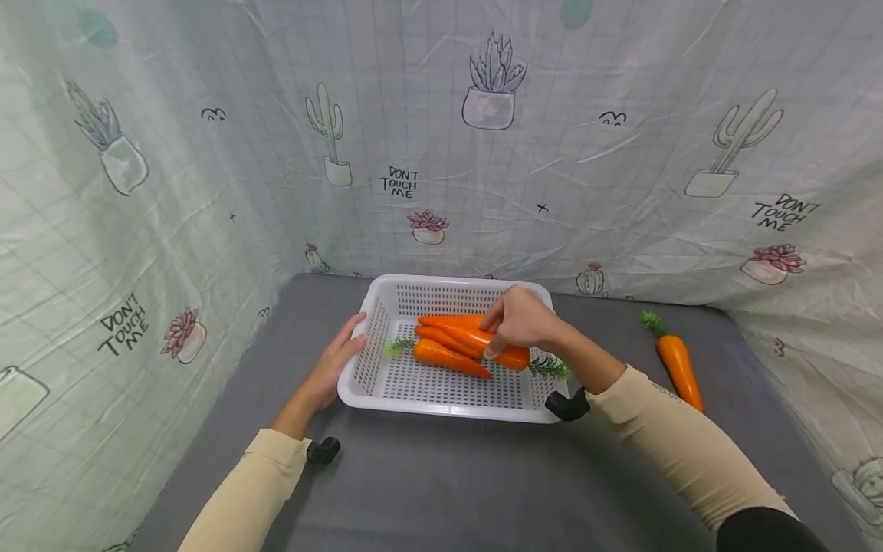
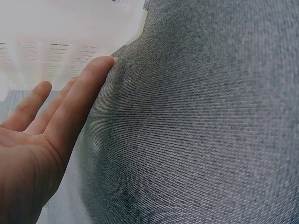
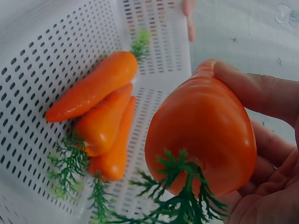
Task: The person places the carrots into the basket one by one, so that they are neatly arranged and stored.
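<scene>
My right hand [image 1: 522, 317] grips a plastic-looking orange carrot [image 1: 512, 357] with a green tuft, above the white perforated basket [image 1: 451, 412]. In the right wrist view, the thumb and fingers lie along the sides of this carrot [image 3: 201, 126]. Under and beside it, three more carrots lie in the basket; the nearest carrot [image 1: 448, 358] has its tuft toward the left. My left hand [image 1: 334, 364] touches the basket's left side. Its fingers are straight against the outside wall in the left wrist view, where the palm [image 2: 28, 172] faces the camera.
Another carrot [image 1: 679, 368] lies on the grey table [image 1: 441, 483] to the right of the basket, partly behind the right sleeve. A patterned curtain [image 1: 428, 138] with cactus drawings hangs at the back and sides. Black wrist cameras [image 1: 567, 406] sit on both wrists.
</scene>
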Demonstrator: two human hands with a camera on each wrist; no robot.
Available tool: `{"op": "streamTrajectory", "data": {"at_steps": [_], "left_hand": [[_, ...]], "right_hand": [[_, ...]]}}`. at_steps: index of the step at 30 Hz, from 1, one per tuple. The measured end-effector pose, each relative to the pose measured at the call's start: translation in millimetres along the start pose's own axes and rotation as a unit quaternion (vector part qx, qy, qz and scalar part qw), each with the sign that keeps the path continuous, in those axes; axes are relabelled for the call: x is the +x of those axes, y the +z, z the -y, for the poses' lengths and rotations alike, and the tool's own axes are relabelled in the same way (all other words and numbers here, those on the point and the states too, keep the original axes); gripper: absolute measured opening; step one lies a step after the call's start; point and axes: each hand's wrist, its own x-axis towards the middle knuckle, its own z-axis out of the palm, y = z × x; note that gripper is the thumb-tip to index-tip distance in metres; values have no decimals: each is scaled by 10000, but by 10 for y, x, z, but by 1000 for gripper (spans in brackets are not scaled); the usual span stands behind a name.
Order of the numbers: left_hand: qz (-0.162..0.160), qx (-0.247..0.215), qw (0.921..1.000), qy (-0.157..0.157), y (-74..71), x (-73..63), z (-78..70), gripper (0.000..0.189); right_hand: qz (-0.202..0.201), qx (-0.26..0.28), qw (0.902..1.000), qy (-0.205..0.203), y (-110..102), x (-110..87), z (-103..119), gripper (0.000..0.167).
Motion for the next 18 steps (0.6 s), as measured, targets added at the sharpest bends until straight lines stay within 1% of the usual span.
{"op": "streamTrajectory", "data": {"at_steps": [8, 13, 18], "left_hand": [[14, -149, 9998, -86, -12, 16, 11, 60], [109, -271, 9993, -216, -23, 14, 23, 60], [254, -329, 9989, -195, -37, 7, 35, 62]], "right_hand": [[79, -119, 9998, -167, 133, 106, 28, 35], [181, -222, 9994, -194, 220, 178, 22, 33], [197, -289, 9991, -240, 306, 246, 4, 33]]}}
